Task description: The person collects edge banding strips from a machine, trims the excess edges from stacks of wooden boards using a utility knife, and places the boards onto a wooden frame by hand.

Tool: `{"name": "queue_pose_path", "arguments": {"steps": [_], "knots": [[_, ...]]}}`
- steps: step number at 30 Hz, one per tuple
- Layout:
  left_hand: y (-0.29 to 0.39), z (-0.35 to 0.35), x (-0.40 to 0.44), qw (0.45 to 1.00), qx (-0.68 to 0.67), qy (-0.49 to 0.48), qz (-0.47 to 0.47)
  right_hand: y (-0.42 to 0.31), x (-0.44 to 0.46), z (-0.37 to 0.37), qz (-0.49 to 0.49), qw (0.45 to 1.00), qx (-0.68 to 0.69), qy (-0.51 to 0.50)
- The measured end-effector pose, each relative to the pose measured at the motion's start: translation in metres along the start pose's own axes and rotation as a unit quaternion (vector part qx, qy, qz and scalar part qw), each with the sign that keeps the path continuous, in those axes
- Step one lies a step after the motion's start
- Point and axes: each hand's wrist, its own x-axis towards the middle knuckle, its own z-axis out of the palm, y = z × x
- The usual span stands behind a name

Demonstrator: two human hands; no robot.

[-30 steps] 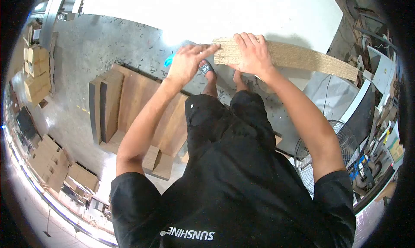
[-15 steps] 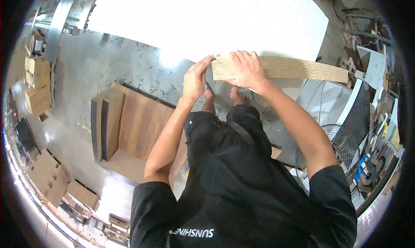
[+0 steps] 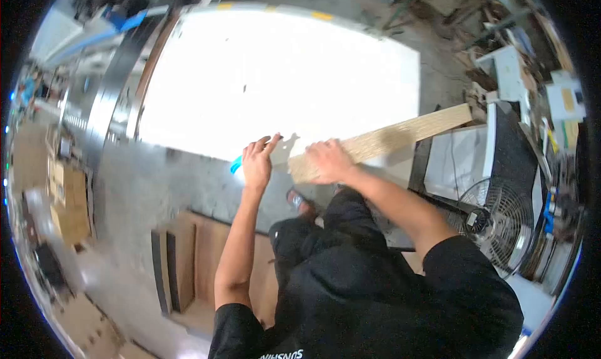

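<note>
My right hand (image 3: 330,161) was closed on the long, straight, tan board with a rough, grainy face (image 3: 388,141), its fingers laid over the board near the end closest to me. The board slanted across the near right part of the big white flat-topped table (image 3: 282,83), and its other end reached out past the table's right edge.

My left hand (image 3: 256,165) was up at the table's near edge, apart from the board's end, its fingers partly open and the index finger stretched forward. A small dark spot (image 3: 280,136) showed at its fingertips, too blurred for me to tell whether I had hold of anything there. A bright blue object (image 3: 236,165) was just beside that hand.

On the floor to my left was a brown wooden piece with black-edged upright panels (image 3: 181,271); a round wire-caged fan (image 3: 494,224) was to my right.
</note>
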Motion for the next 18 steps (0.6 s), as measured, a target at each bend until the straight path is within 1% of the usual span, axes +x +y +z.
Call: {"name": "queue_pose_path", "arguments": {"steps": [1,3,4,5,6,7,8,9,10,11,13,16,18], "knots": [[-0.002,0.008,0.024,1.000,0.004,-0.012,0.009,-0.004,-0.006,-0.015,0.010,1.000,0.021,-0.015],[-0.006,0.026,0.058,0.997,-0.048,-0.059,0.031,-0.003,-0.009,-0.008,-0.002,0.999,0.032,0.040],[-0.009,0.040,0.067,0.995,-0.039,-0.066,0.056,-0.002,-0.010,-0.004,-0.004,0.996,0.064,0.067],[0.001,0.038,0.070,0.994,-0.023,-0.040,0.102,0.000,-0.012,0.000,-0.010,0.991,0.096,0.096],[0.008,0.035,0.065,0.993,-0.002,-0.035,0.116,0.001,-0.012,0.005,-0.015,0.989,0.076,0.127],[0.014,0.033,0.053,0.993,-0.024,-0.018,0.118,0.001,-0.013,0.009,-0.020,0.986,0.058,0.157],[0.014,0.033,0.034,0.993,-0.080,-0.067,0.057,0.002,-0.015,0.006,-0.024,0.987,0.058,0.149],[0.017,0.031,0.013,0.987,-0.126,-0.087,0.055,0.003,-0.017,0.005,-0.029,0.988,0.059,0.140],[0.026,0.026,-0.006,0.982,-0.147,-0.104,0.061,0.003,-0.013,0.023,-0.031,0.971,0.030,0.235],[0.040,0.019,-0.024,0.976,-0.167,-0.123,0.062,0.003,-0.019,0.016,-0.022,0.970,0.068,0.234],[0.067,0.013,-0.042,0.976,-0.154,-0.145,0.055,0.009,-0.026,0.001,-0.040,0.981,0.079,0.170],[0.065,0.032,-0.045,0.986,-0.096,-0.134,-0.007,0.009,-0.015,0.020,-0.047,0.970,0.171,0.163],[0.068,0.038,-0.044,0.982,-0.098,-0.153,-0.052,0.021,-0.014,0.035,-0.059,0.954,0.207,0.208]]}}
